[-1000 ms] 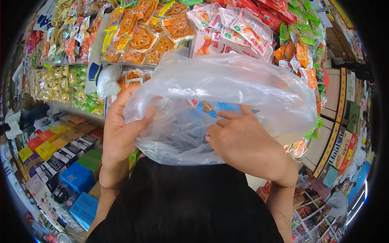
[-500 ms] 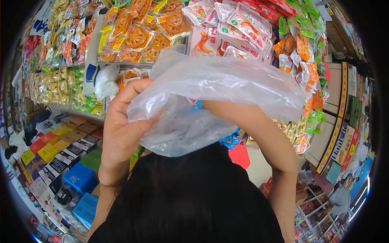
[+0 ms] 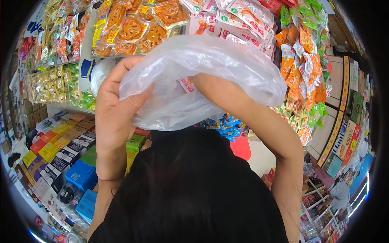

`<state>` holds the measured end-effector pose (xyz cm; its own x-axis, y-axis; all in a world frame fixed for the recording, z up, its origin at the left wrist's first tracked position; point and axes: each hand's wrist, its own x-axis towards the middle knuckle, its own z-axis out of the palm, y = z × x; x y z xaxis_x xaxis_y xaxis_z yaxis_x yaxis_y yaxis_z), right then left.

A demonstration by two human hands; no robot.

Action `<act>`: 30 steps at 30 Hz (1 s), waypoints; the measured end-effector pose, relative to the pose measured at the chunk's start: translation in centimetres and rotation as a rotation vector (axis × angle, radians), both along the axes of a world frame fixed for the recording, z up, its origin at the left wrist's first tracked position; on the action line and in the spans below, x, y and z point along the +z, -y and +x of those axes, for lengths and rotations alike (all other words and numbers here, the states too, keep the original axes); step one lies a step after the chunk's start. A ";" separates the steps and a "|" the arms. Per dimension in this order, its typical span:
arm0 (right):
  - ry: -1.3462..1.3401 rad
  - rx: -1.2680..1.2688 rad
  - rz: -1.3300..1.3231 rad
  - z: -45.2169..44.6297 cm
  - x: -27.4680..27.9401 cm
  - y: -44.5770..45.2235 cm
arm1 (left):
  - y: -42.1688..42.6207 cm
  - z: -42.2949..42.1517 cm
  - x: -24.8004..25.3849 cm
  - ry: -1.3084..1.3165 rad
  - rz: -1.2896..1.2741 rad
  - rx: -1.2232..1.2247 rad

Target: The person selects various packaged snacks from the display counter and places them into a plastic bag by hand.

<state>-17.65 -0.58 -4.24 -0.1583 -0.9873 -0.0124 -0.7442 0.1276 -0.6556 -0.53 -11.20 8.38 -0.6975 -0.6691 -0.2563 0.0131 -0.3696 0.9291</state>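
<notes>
The clear plastic bag (image 3: 202, 56) hangs open in front of the person, above the display shelf's near edge (image 3: 71, 108). The left hand (image 3: 117, 95) pinches the bag's left end, the thumb in front and the fingers partly hidden behind the film. The right forearm (image 3: 243, 103) crosses the bag's mouth, and the right hand is out of sight past the wrist; whether it is closed on anything cannot be told. A red-and-white packet (image 3: 187, 84) shows within the opening, partly covered.

The bag blocks the middle of the shelf. Beyond it lie orange lotus-slice packets (image 3: 133, 30) and white packets (image 3: 247, 22), with small orange packets (image 3: 304, 60) toward the right. Blue packets (image 3: 227, 126) show below the bag, partly cut off by the black clothing (image 3: 190, 182).
</notes>
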 end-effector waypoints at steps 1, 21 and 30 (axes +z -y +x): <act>-0.016 -0.002 0.047 0.1 -0.6 0.0 | 0.0 -0.1 0.0 -0.027 0.004 0.024; 0.004 -0.112 -0.069 -0.6 -0.4 2.2 | 0.7 0.0 0.3 -0.109 -0.160 0.033; -0.028 -0.037 -0.010 -2.5 12.2 -6.8 | 0.1 -0.6 0.8 -0.092 -0.121 0.067</act>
<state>-20.13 6.21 7.94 -0.1947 -0.9809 0.0023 -0.7574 0.1489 -0.6358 -1.15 -11.29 9.21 -0.6668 -0.7374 -0.1080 0.1211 -0.2502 0.9606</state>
